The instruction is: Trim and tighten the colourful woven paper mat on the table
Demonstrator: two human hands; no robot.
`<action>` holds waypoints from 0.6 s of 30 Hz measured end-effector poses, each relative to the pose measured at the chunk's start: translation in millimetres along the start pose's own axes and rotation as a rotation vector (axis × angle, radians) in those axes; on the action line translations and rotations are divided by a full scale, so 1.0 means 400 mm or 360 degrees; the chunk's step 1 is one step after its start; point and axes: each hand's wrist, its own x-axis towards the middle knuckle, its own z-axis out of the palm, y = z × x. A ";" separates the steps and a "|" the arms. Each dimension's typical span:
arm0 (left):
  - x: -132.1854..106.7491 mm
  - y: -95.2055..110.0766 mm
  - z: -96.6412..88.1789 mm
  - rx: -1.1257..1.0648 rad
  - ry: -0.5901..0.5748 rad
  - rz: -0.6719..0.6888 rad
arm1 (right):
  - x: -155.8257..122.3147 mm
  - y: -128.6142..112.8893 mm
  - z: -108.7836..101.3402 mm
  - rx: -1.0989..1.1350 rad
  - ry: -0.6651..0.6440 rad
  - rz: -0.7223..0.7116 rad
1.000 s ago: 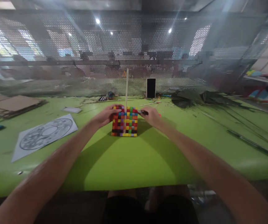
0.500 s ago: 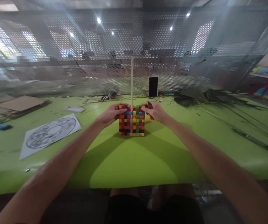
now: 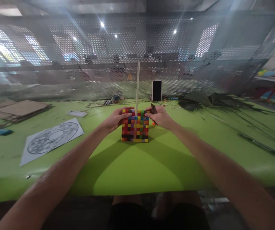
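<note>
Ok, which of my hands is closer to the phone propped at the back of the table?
Right. The right hand, pinching a dark piece at the checkered block's top right edge, sits in front of the phone; the left hand grips the block's top left corner, farther off.

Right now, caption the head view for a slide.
Left hand and right hand grip a multicoloured woven cube on a green table, a pale strip rising upright from its top.

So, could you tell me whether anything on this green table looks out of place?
One pale strip sticks straight up from the top of the multicoloured woven block, far above the rest, between the left hand and right hand, which holds a small dark piece. Dark leaves lie heaped at the far right of the table.
</note>
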 end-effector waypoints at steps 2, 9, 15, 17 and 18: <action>0.001 -0.006 0.003 0.0014 0.0078 -0.0030 | -0.001 -0.001 0.001 0.0003 0.0021 0.0021; 0.012 -0.028 -0.003 0.0182 0.0063 0.0109 | -0.014 -0.009 0.001 0.0001 -0.0088 -0.0010; 0.008 -0.026 0.003 0.0272 0.0038 0.0138 | -0.018 -0.027 0.006 -0.0045 -0.0217 -0.0059; 0.006 -0.024 0.008 0.0274 0.0039 0.0146 | -0.017 -0.025 0.010 -0.0126 -0.0186 -0.0083; 0.005 -0.024 0.010 0.0278 0.0047 0.0155 | -0.017 -0.023 0.013 -0.0155 -0.0166 -0.0086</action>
